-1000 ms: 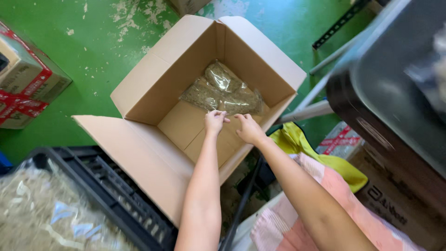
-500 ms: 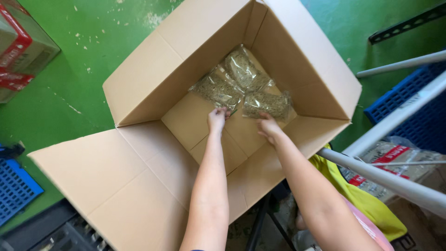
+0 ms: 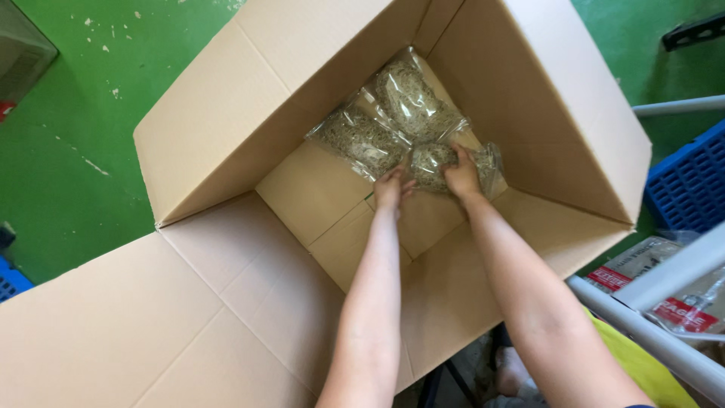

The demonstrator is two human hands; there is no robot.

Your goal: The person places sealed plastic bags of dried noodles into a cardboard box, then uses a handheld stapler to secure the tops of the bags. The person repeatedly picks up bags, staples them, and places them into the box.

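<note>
The fingers of the right hand (image 3: 462,172) are spread and pressed down over a clear plastic bag of dried greenish-brown material (image 3: 436,162), gripping its top from the right side. The left hand (image 3: 393,187) meets the same bag at its near left edge, fingers curled against the plastic; whether they truly pinch it or only rest on it cannot be told. Both bare forearms reach down side by side into a large open cardboard box (image 3: 529,113).

The held bag sits on the box floor toward the far right corner, touching two other clear bags of the same filling: one (image 3: 356,137) just to its left against the left wall, and another (image 3: 411,94) behind it in the far corner. The near part of the box floor is bare cardboard. The box flaps stand open, one wide flap (image 3: 136,317) folded flat toward the camera's lower left.

The box stands on a green painted floor (image 3: 75,128). To the right lie a blue plastic crate (image 3: 691,181) and a grey metal rail (image 3: 664,332).
</note>
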